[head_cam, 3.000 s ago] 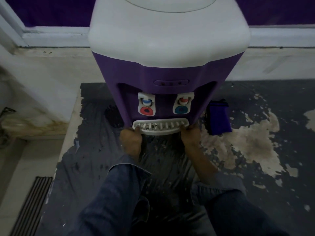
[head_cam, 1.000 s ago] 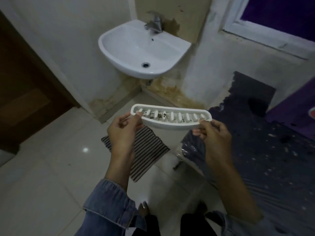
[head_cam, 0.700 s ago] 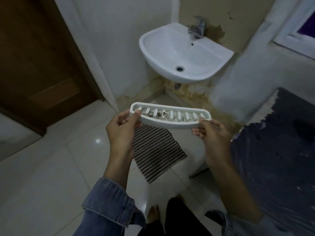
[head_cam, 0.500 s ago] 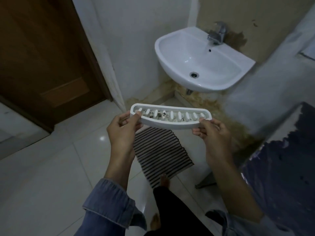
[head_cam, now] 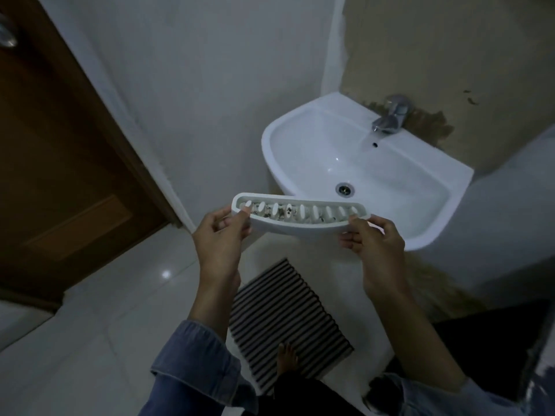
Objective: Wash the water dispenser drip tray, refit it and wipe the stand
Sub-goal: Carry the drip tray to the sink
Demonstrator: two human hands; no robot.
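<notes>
The white drip tray [head_cam: 300,225] is a long curved piece with a slotted top, and dark grime shows between its slots. I hold it level in front of me, my left hand [head_cam: 220,238] gripping its left end and my right hand [head_cam: 375,241] gripping its right end. It hangs just at the near rim of a white wall-mounted sink [head_cam: 375,172]. A chrome tap [head_cam: 389,120] stands at the sink's back edge, and no water runs from it. The water dispenser and its stand are out of view.
A striped floor mat [head_cam: 288,319] lies on the white tiles below the sink, with my bare foot [head_cam: 286,358] on its near edge. A brown wooden door [head_cam: 60,163] fills the left side. A dark covered surface [head_cam: 516,331] shows at the lower right.
I pulled the tray off the dispenser, turned left and walked to the sink. The sink now sits closer and right behind the tray. Both hands keep the same grip.
</notes>
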